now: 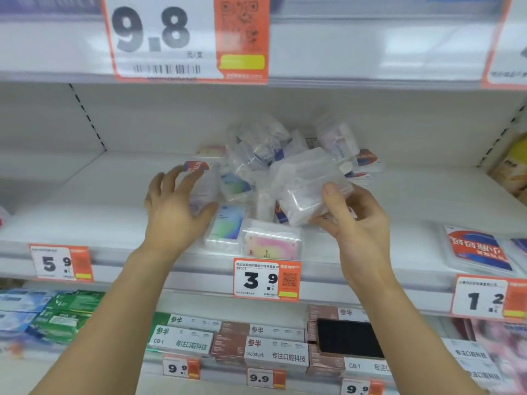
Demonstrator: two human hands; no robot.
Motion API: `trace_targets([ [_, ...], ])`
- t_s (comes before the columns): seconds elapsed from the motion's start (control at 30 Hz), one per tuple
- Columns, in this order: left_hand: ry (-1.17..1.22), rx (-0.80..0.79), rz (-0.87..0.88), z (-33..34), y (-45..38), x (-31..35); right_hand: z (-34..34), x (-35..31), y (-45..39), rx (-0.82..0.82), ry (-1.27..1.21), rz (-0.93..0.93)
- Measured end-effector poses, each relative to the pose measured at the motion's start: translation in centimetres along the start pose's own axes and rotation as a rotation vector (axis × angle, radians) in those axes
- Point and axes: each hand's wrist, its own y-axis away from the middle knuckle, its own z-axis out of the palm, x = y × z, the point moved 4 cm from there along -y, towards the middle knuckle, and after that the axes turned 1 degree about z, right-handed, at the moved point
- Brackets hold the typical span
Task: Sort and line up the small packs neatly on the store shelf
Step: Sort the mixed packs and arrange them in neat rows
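white shelf [85, 201] | loose packs [256, 149] heaped behind | left hand [174, 206] spread, released | right hand [356, 223] grasping clear pack [302, 186]

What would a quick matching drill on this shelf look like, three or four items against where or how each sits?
Items:
1. clear pack
2. pink pack
3. green-blue pack
4. red-and-blue pack

Places or states:
A. flat at the shelf's far right
B. at the front edge, above the 3.9 price tag
C. held up by the right hand
D. beside the left hand's thumb

Pairs: 1-C, 2-B, 3-D, 4-A
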Motion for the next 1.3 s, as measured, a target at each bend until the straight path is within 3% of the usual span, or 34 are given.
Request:
trace_targets([
  [0.1,0.076,-0.091,-0.036,-0.1,-0.3,-1.8,0.9,-0.8,1.1,0.014,0.134,-0.103],
  [0.37,0.021,-0.127,-0.046,-5.4,1.5,-7.5,6.9,-3.6,2.4,-0.038,0.335,-0.307],
  [0.63,-0.185,-0.011,-0.209,-9.3,3.0,-12.6,21.5,1.4,2.6,-0.34,0.801,-0.459],
  [0.8,-0.185,0.022,-0.304,-10.7,3.3,-15.1,26.1,5.5,3.4,-0.553,0.981,-0.356],
  [0.97,-0.104,0.013,-0.374,-10.5,3.7,-15.2,27.5,5.9,4.4,-0.668,0.84,-0.193],
  [1.07,-0.034,0.051,-0.423,-10.6,3.9,-15.5,27.7,6.7,4.6,-0.79,0.673,0.011],
  [1.17,0.096,0.172,-0.328,-11.7,3.2,-13.8,27.1,6.3,3.2,-0.918,0.763,0.015],
  [1.3,-0.046,0.151,-0.086,-10.7,2.5,-10.7,26.1,5.2,-3.5,-0.7,1.179,-0.318],
])
